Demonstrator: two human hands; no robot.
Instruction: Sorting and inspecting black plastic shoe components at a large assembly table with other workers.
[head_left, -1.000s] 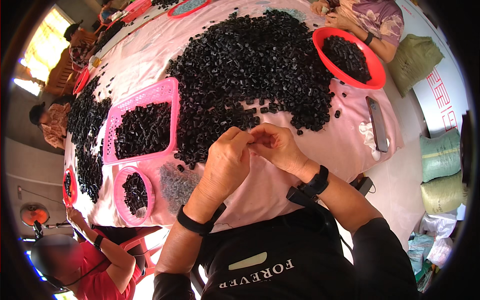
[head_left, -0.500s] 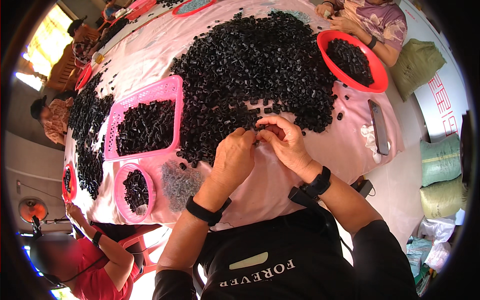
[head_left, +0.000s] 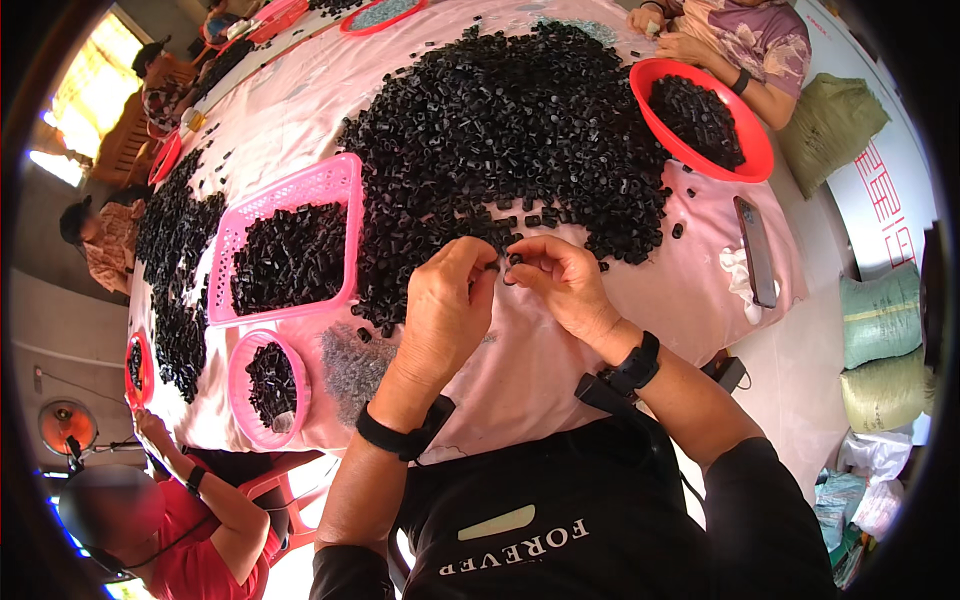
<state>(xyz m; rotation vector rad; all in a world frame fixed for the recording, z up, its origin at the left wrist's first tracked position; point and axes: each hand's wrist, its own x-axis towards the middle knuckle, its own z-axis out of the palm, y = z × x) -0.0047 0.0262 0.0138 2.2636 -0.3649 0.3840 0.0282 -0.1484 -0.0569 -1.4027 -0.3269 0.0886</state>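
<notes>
Above the near edge of the table, my left hand (head_left: 445,305) and my right hand (head_left: 570,290) face each other with a small gap between their fingertips. A small black plastic piece (head_left: 515,260) is pinched between my right thumb and forefinger. My left fingers are closed in a pinch, with something small and dark at their tips that I cannot make out. Just beyond them spreads a large heap of short black tubular plastic pieces (head_left: 500,130). A pink rectangular basket (head_left: 354,235) and a pink round basket (head_left: 238,390), both with black pieces inside, stand to the left.
A heap of small greyish clear parts (head_left: 350,375) lies beside the round basket. At right are a red basin (head_left: 755,150) of black pieces, a phone (head_left: 756,250) and crumpled white tissue (head_left: 736,268). Co-workers sit around the pink-covered table (head_left: 640,310). Sacks (head_left: 880,315) line the right side.
My left hand has drawn back to the left, away from my right fingertips, which it was touching. My right hand has stayed nearly in place, and the black piece in it now shows.
</notes>
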